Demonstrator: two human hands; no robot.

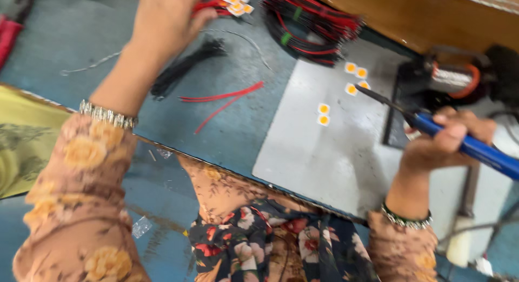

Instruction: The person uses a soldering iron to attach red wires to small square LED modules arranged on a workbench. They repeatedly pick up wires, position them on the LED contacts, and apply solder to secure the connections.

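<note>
1. Head view: the right hand is closed around the blue handle of a soldering iron, its grip pressed tight on the shaft. The iron's dark, thin tip points up and left and ends just beside a small cluster of square LED chips.
2. Those chips are white squares with yellow-orange centres. Three lie near the tip and two more lie a little lower on the same grey metal plate.
3. The left hand reaches far up the counter, over a bunch of red wires and more chips. Its fingers curl downward, but blur hides whether the grip pinches anything, so I cannot tell.
4. The counter has a blue-grey top. The pale plate covers its right part.
5. On the blue part lie a bundle of black wire pieces, a few loose red wire pieces and a thin strand of silvery solder wire.
6. A coil of red and black wires with green ties sits at the upper middle.
7. At the right stands a dark stand with an orange-edged part.
8. Both wrists wear bangles, and floral sleeves and clothing fill the lower frame.
9. No container shows clearly.
</note>
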